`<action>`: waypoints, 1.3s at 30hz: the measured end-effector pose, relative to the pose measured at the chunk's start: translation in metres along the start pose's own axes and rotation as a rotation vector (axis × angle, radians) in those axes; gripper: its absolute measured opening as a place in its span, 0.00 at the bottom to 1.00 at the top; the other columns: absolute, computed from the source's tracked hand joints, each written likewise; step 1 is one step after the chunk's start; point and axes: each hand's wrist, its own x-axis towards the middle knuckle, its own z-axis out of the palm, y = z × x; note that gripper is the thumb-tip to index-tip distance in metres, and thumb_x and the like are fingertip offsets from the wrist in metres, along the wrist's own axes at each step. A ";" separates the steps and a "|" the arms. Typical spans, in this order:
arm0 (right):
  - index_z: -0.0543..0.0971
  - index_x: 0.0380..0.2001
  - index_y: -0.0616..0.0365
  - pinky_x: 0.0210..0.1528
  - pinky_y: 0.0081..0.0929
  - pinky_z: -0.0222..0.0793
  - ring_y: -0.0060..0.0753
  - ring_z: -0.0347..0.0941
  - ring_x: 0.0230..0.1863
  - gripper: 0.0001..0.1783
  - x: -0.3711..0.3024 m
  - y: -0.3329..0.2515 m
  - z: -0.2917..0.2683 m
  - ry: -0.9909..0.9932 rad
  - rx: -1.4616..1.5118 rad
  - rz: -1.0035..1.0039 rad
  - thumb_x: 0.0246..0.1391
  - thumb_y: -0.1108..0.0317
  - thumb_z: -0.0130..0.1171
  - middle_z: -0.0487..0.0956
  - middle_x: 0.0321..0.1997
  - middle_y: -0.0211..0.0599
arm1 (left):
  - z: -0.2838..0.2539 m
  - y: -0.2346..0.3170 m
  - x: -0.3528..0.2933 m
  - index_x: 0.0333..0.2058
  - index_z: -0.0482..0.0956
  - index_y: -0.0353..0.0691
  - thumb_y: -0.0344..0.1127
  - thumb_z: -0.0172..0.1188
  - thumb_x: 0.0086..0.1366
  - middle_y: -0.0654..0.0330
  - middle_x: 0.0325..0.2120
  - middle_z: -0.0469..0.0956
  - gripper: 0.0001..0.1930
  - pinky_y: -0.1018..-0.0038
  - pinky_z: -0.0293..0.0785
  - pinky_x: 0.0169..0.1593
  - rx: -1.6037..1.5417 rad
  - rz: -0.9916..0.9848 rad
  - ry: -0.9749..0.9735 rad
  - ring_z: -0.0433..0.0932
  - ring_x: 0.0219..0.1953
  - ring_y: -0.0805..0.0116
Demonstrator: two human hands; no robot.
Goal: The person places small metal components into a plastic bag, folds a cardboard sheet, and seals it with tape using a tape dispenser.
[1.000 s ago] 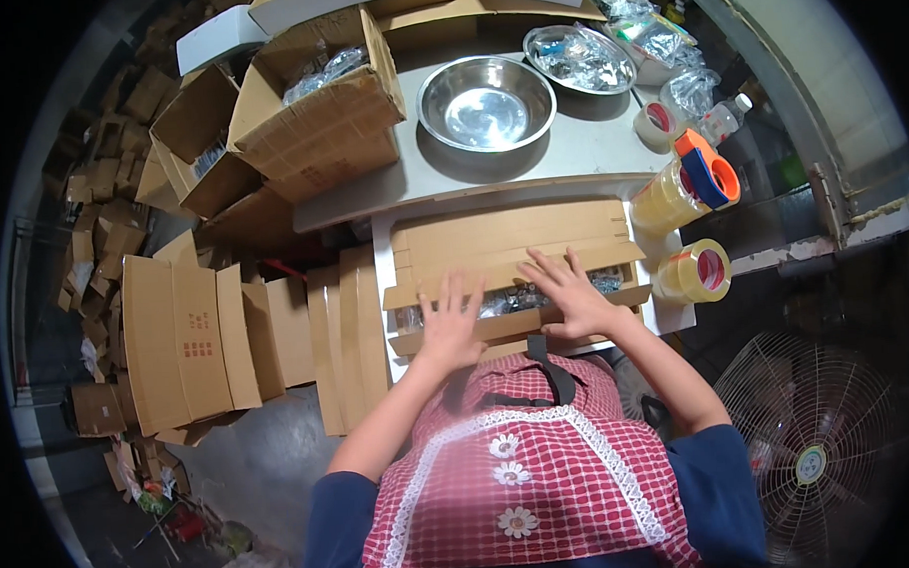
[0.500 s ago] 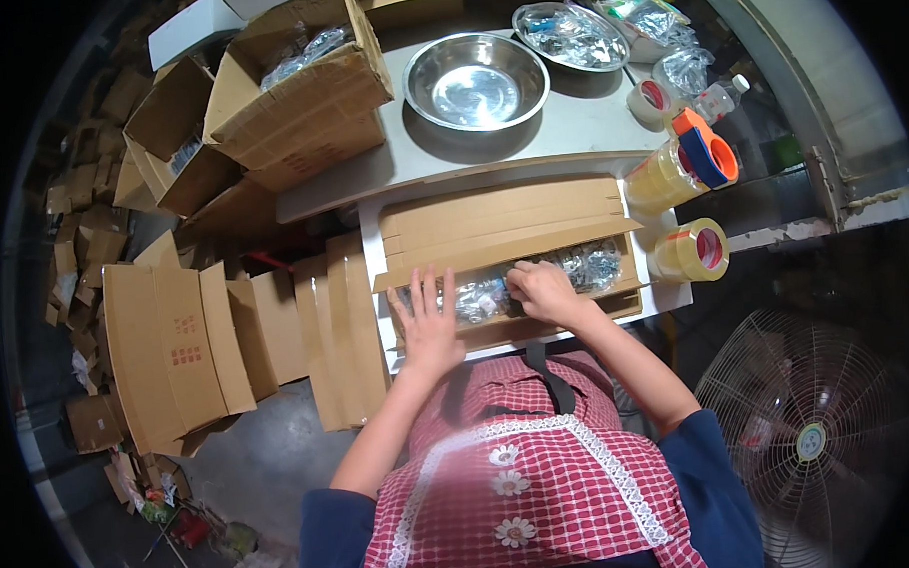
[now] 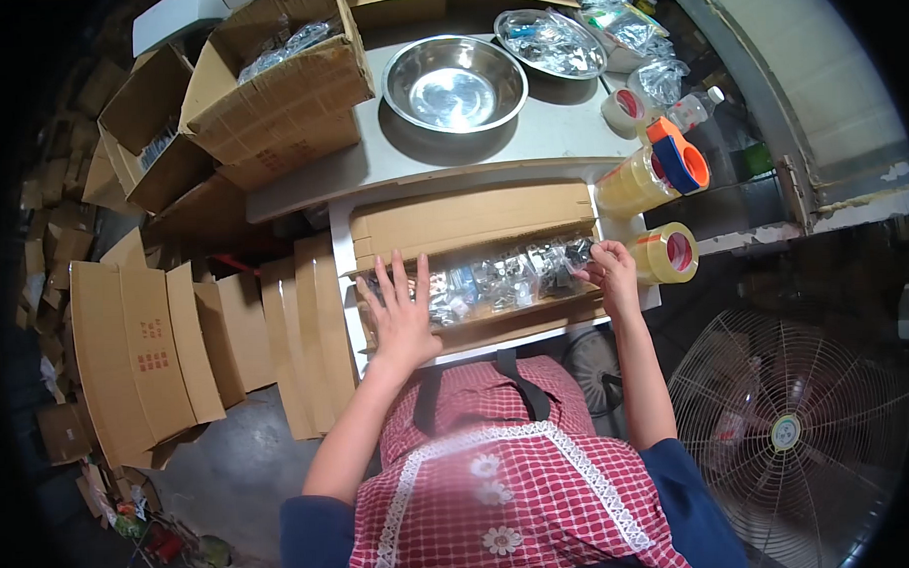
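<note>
The long, narrow box (image 3: 526,323) lies open in front of the person, reaching from beneath the left hand (image 3: 404,324) to the right hand (image 3: 606,269). Clear bags (image 3: 514,276) of small metal parts fill it in a row, between the two hands.

The left hand is flat, fingers spread wide and pointing away from the body, over the box's left end. It has hold of nothing; the leftmost bags are partly under and just beside its fingers.

The right hand is at the box's opposite end, its fingers bent in toward the thumb. A dark bag (image 3: 578,251) is right at the fingertips; whether they grip it or only touch it, I cannot tell. The rest of the row is to the left of this hand.

A cardboard panel (image 3: 472,216) lies beyond the bags, farther from the person. The box rests on a white surface (image 3: 340,238). Just right of the right hand is a tape roll (image 3: 664,255), with more rolls (image 3: 626,186) and an orange and blue dispenser (image 3: 682,159) behind it.
</note>
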 end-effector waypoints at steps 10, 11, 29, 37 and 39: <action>0.77 0.39 0.62 0.39 0.34 0.79 0.37 0.83 0.35 0.09 0.042 0.009 0.008 0.156 -0.756 -0.373 0.54 0.74 0.61 0.82 0.33 0.41 | 0.003 -0.003 0.006 0.74 0.42 0.41 0.46 0.80 0.31 0.34 0.72 0.38 0.73 0.29 0.29 0.70 -0.011 0.026 0.028 0.33 0.74 0.28; 0.81 0.38 0.60 0.41 0.37 0.77 0.42 0.82 0.35 0.10 0.035 0.003 0.011 0.111 -0.859 -0.532 0.51 0.76 0.59 0.83 0.33 0.41 | 0.003 -0.002 0.005 0.74 0.42 0.42 0.46 0.81 0.31 0.34 0.72 0.38 0.73 0.29 0.29 0.69 0.008 0.012 0.017 0.34 0.74 0.28; 0.80 0.52 0.54 0.65 0.46 0.59 0.49 0.68 0.57 0.25 -0.004 -0.035 0.046 -0.395 -1.263 -0.916 0.49 0.61 0.64 0.78 0.50 0.42 | 0.003 0.000 -0.008 0.74 0.46 0.43 0.51 0.80 0.38 0.35 0.69 0.48 0.68 0.27 0.30 0.68 0.006 0.012 0.025 0.39 0.74 0.32; 0.67 0.61 0.61 0.71 0.53 0.55 0.54 0.64 0.62 0.48 0.005 0.006 0.042 -0.731 -1.471 -0.959 0.39 0.50 0.76 0.70 0.58 0.48 | 0.030 -0.016 0.003 0.65 0.65 0.39 0.58 0.71 0.51 0.48 0.48 0.66 0.47 0.28 0.48 0.65 0.009 0.186 0.108 0.66 0.55 0.49; 0.68 0.60 0.61 0.70 0.51 0.56 0.54 0.65 0.60 0.46 0.016 0.018 0.034 -0.742 -1.388 -0.899 0.40 0.51 0.75 0.70 0.57 0.48 | 0.041 -0.019 0.016 0.64 0.66 0.38 0.58 0.70 0.53 0.46 0.51 0.65 0.45 0.30 0.50 0.65 -0.025 0.241 0.115 0.65 0.58 0.47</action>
